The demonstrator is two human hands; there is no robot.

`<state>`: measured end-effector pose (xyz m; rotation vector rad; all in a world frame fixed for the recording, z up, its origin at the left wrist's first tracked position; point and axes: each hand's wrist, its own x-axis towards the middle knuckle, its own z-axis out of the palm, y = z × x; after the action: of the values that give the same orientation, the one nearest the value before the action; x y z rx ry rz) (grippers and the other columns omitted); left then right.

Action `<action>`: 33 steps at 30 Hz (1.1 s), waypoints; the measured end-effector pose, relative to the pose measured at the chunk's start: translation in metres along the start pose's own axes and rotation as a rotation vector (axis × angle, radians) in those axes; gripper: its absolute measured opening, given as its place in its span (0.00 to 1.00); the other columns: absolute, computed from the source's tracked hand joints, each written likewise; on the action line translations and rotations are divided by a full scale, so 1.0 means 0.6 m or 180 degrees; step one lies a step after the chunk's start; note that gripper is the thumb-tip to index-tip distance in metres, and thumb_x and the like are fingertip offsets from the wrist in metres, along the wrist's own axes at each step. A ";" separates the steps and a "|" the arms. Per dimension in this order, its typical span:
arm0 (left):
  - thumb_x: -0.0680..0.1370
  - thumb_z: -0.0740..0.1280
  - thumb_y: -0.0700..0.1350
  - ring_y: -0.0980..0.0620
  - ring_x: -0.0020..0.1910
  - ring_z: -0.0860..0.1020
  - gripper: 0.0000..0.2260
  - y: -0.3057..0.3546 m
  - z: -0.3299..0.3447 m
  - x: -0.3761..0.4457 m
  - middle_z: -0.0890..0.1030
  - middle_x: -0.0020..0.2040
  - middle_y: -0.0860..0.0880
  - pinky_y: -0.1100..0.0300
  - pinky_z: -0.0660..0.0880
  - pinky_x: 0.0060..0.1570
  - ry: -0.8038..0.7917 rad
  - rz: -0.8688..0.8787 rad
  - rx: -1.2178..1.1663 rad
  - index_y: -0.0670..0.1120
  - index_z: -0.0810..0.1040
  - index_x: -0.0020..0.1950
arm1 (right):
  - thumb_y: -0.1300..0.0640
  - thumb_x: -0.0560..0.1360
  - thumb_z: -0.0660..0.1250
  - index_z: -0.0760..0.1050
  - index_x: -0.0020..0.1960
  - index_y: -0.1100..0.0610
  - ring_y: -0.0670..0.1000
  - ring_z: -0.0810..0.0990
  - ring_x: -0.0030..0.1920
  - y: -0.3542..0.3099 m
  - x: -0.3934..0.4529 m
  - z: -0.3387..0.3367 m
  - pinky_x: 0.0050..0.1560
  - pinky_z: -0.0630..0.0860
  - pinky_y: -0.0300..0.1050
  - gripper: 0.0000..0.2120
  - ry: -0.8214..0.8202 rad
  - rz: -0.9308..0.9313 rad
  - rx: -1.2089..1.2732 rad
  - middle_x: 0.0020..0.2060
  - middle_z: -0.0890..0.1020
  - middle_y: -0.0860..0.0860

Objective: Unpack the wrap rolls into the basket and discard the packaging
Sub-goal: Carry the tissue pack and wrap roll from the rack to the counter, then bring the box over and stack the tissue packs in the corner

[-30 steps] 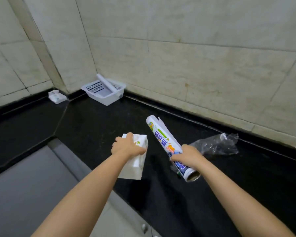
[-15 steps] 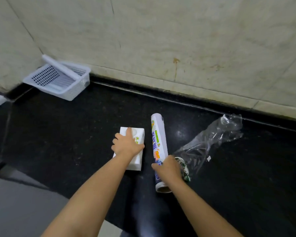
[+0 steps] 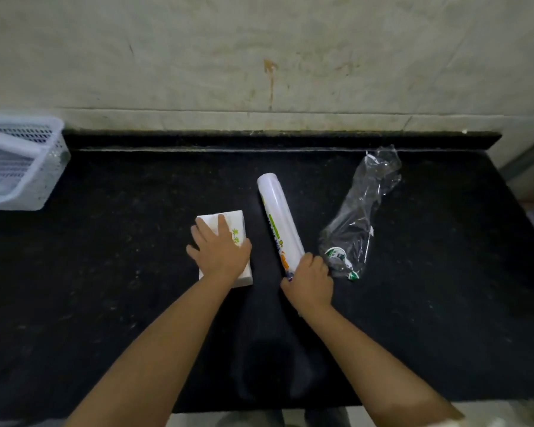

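Note:
A white wrap roll [image 3: 278, 217] with green and orange print lies on the black counter [image 3: 121, 272], pointing away from me. My right hand [image 3: 309, 278] is closed around its near end. To its left lies a flat white packet [image 3: 228, 229] with green print, and my left hand [image 3: 219, 249] rests on top of it with fingers spread. An empty clear plastic wrapper [image 3: 361, 211] with a green label lies just right of the roll. The white perforated basket [image 3: 19, 167] sits at the far left edge with a white roll inside.
A beige tiled wall [image 3: 259, 57] rises behind the counter's raised black back edge. The counter ends at the right near a pale surface [image 3: 527, 167]. Its front edge runs along the bottom of the view.
The roll has come down from a raised tilt to lie flat on the counter, still in my right hand. My view has swung right and down, so the basket now sits at the left edge.

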<state>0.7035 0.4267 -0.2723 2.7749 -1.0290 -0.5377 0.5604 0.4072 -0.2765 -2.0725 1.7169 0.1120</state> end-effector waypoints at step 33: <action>0.77 0.60 0.51 0.41 0.64 0.71 0.18 0.957 0.035 -0.649 0.73 0.64 0.41 0.47 0.71 0.59 0.0438 0.3856 0.1143 0.44 0.71 0.63 | 0.48 0.72 0.62 0.71 0.56 0.60 0.61 0.73 0.59 0.917 -0.208 -0.672 0.55 0.73 0.52 0.19 0.1567 0.0745 -0.0283 0.58 0.76 0.60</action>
<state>0.0747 0.2454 -0.0414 1.7667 -2.5438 0.0328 -0.0775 0.2955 -0.0282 -2.0707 2.2784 -0.2796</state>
